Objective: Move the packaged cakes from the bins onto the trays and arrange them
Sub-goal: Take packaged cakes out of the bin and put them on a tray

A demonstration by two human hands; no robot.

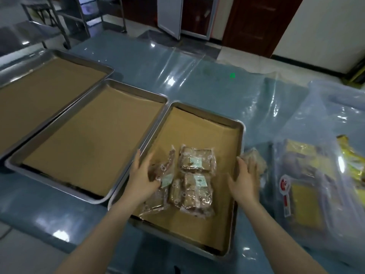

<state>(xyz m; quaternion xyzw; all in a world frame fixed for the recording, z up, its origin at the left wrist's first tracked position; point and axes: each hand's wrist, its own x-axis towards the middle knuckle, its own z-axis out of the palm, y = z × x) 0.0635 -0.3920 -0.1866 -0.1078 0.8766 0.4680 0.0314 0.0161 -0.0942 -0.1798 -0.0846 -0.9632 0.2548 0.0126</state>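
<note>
Left hand (142, 176): over the left side of the nearest tray (207, 114). Fingers spread and loose, not clenched. The fingertips touch a tilted cake packet (165, 172) that leans up on its edge.

Right hand (245, 179): over the same tray's right rim, fingers straight and released, gripping nothing. Just past my fingertips, outside the rim, sits a blurred packet (256, 158). I cannot tell whether I touch it.

Between my hands the packaged cakes lie in a loose cluster on the tray's brown paper liner (199, 131), about mid-tray.
- Near flat packet (198, 196), pale label up.
- Far flat packet (197, 159) just behind it, label up.
- Narrow packet (175, 191), on edge against the near flat one's left side.
- One more packet (154, 204), partly under my left wrist.

To my right, on the blue table (59, 212), is a large clear plastic bag (320, 123) holding yellow packs (308, 206). Detail there is blurred.

To my left, the middle tray (53, 181) is paper-lined, its right rim tight against the nearest tray's left rim. Further left and back, the far tray (83, 59) is also paper-lined and butts against the middle one.

A wrinkled clear sheet (197, 62) covers the table beyond the trays. Past the table stand metal racks (65, 16) and a dark wooden door (254, 22).
</note>
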